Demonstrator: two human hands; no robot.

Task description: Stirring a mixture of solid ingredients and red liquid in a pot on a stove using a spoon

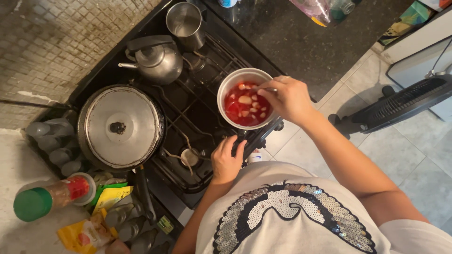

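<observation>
Stirring red sauce pan (245, 75) on black stove (188, 106): right hand (288, 99) grip closed on spoon (268, 89) (tiled floor beside); left hand (227, 160) grips pan handle (261, 136).

Home kitchen here: a black gas stove (188, 113) carries a kettle (155, 59), lidded pot (120, 127) and saucepan (245, 101), spice bottles (49, 197) alongside.

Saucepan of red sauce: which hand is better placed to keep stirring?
Right hand: it is over the saucepan holding a utensil in the sauce. Left hand sits at the pan handle, steadying.
</observation>
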